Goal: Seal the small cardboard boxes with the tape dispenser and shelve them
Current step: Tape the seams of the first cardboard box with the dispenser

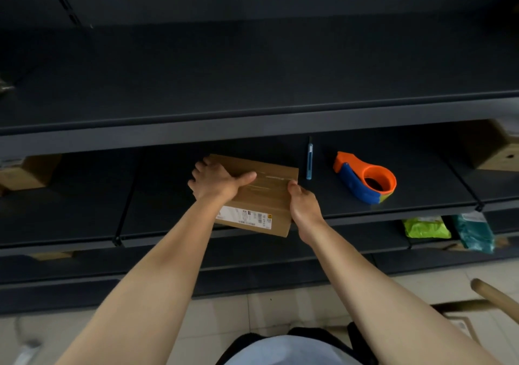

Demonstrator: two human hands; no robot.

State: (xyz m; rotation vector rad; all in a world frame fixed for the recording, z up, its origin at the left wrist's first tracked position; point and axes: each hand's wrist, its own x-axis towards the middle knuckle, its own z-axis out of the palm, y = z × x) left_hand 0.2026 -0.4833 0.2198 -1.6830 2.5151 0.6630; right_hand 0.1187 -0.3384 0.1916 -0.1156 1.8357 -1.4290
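A small brown cardboard box [264,196] with a white shipping label lies on the dark middle shelf [407,196], its near corner over the shelf's front edge. Clear tape runs across its top. My left hand [216,182] lies over the box's left top, thumb stretched along the tape, fingers curled over the far left edge. My right hand [303,204] grips the box's right edge, thumb on top. The orange and blue tape dispenser [365,179] lies on the same shelf, to the right of the box, untouched.
A blue utility knife [309,160] lies between box and dispenser. Other cardboard boxes sit at the far left [28,172] and far right [497,153] of the shelf. A deep dark shelf [252,83] runs above. Green [427,227] and teal packages [474,231] lie on the shelf below. A wooden chair [494,297] stands at right.
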